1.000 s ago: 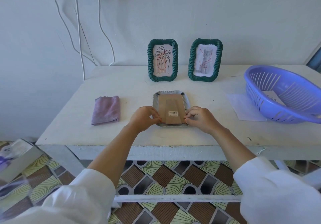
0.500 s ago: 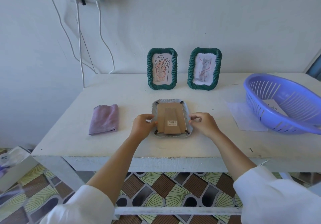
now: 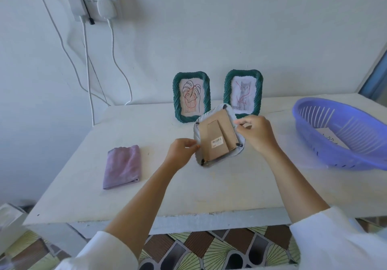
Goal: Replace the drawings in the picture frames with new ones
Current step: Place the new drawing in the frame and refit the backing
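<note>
A third picture frame (image 3: 217,137) is tilted up off the white table (image 3: 209,188), its brown cardboard back with a stand and barcode sticker facing me. My left hand (image 3: 181,151) pinches its left edge. My right hand (image 3: 256,132) grips its right edge near the top. Behind it two green rope-edged frames stand upright against the wall: the leaf drawing frame (image 3: 191,96) on the left and the cat drawing frame (image 3: 243,92) on the right, partly hidden by the lifted frame.
A folded purple cloth (image 3: 123,164) lies at the left of the table. A purple plastic basket (image 3: 343,131) holding paper sits at the right edge. White cables (image 3: 89,68) hang from a wall socket at the upper left.
The frame lay flat face down on the table; both hands have now lifted and tilted it, turning it a little. The camera has come closer and tipped upward.
</note>
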